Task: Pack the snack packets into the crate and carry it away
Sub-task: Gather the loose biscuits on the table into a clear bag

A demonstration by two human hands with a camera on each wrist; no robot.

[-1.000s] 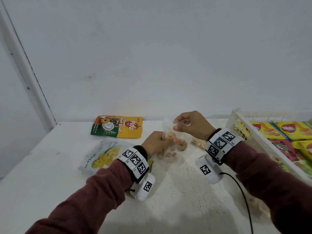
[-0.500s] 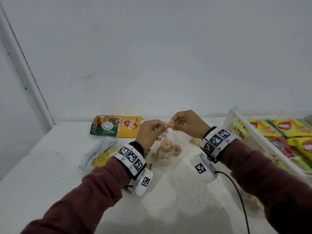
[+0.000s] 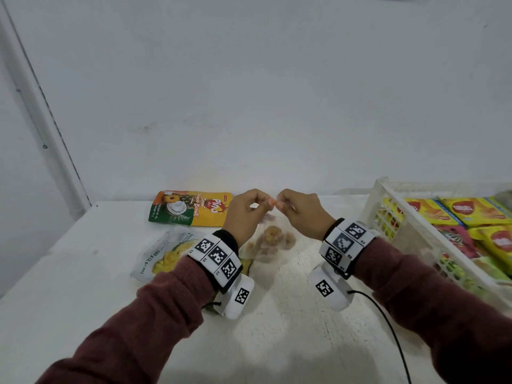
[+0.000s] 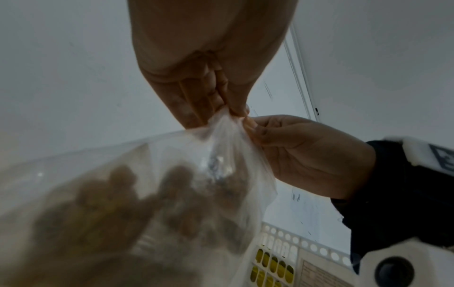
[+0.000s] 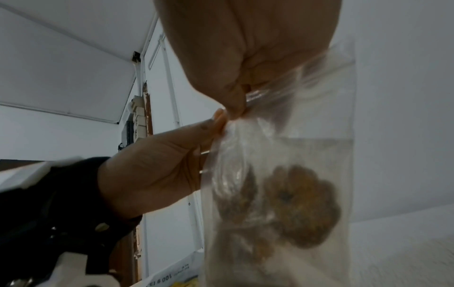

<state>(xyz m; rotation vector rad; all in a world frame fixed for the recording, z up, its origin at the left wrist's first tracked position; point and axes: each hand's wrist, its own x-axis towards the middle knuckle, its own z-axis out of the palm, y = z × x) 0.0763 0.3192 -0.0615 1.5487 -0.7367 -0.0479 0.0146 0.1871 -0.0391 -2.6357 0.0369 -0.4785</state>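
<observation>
The clear snack bag [image 3: 273, 239] hangs at middle frame above the table [image 3: 83, 286], right of the orange packet [image 3: 191, 207] and pale packet [image 3: 166, 253]. Left hand [image 3: 245, 214] and right hand [image 3: 300, 213] pinch its top edge, fingers [image 4: 236, 108] tight together. Best keep both pinches firm, then swing it right over the crate [image 3: 388, 206]. Since earlier, the left hand has risen from the bag's body to its top.

A white surface [image 3: 83, 286] with a rough, worn finish is seen against a pale wall. An orange and green snack packet [image 3: 191, 207] is laid flat near its far edge. A clear packet of yellow pieces [image 3: 163, 253] lies just in front of it. A white slatted crate [image 3: 399, 217] filled with yellow packets is set at the right side.
</observation>
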